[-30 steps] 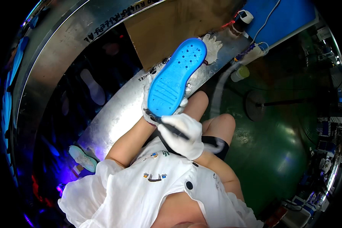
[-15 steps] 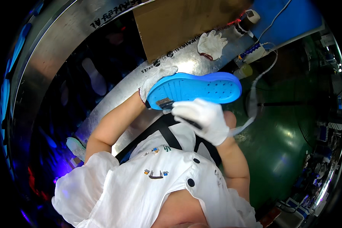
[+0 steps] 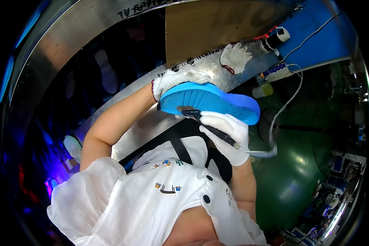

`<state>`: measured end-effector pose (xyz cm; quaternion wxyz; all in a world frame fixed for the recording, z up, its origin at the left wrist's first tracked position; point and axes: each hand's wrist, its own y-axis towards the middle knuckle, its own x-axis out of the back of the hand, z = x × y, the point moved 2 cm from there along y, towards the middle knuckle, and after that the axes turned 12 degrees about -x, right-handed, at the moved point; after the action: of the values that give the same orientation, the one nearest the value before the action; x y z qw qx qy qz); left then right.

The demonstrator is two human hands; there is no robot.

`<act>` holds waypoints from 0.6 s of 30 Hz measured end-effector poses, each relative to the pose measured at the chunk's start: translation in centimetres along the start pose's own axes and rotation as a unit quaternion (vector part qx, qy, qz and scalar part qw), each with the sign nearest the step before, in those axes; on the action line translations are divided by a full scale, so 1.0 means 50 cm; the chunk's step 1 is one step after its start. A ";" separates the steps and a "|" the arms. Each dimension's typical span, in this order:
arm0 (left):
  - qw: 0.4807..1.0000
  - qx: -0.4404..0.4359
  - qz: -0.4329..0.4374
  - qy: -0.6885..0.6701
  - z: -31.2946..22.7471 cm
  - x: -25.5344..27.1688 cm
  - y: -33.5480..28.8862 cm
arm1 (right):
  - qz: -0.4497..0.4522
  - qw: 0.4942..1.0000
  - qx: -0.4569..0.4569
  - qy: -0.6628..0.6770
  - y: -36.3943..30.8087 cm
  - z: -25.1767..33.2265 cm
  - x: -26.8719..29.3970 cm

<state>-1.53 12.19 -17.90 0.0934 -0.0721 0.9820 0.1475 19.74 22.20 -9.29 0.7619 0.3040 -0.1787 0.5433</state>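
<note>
Sole (image 3: 217,102) of bright blue is held in the air above the near edge of the metal table (image 3: 131,139), its ribbed face tilted to the near side and its length laid from left to right. By the gloved left hand (image 3: 178,80), its left end is gripped from the far side, with the fingers bent along the far edge; the thumb is mostly hidden. In the gloved right hand (image 3: 227,133), closed around the handle, a dark brush (image 3: 191,113) is held, and its tip is set against the ribbed left part of the face, close to the near edge. Whether the face is also touched by the right fingers cannot be told.

On the far part of the table, a spare white glove (image 3: 235,57) is seen lying flat, with cardboard (image 3: 217,28) to its left and a dark bottle (image 3: 272,41) with a white top to its right. Farther right, a power strip (image 3: 279,73) is placed, from which a pale cable (image 3: 295,96) is looped toward the right wrist. Just nearer, a tub (image 3: 263,90) with a yellowish lid is seen. At the left, a pale shoe (image 3: 72,147) is partly shown.
</note>
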 end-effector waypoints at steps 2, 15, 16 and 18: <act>0.994 0.098 -0.049 0.001 -0.045 -0.011 0.006 | 0.051 0.991 0.036 -0.117 -0.006 0.037 0.000; 0.990 0.090 -0.098 -0.052 -0.052 0.011 0.007 | -0.089 0.980 0.099 -0.147 -0.017 0.029 0.037; 0.984 0.126 -0.111 -0.064 -0.067 0.003 0.002 | -0.093 0.985 0.080 -0.123 -0.013 0.015 0.038; 0.977 0.155 -0.129 -0.068 -0.072 0.014 -0.011 | -0.046 0.976 0.096 -0.188 -0.025 0.050 0.033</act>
<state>-2.68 10.52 -14.81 0.1886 -0.1730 0.9666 -0.0154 21.63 21.46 -6.76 0.7062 0.4807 -0.2509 0.4552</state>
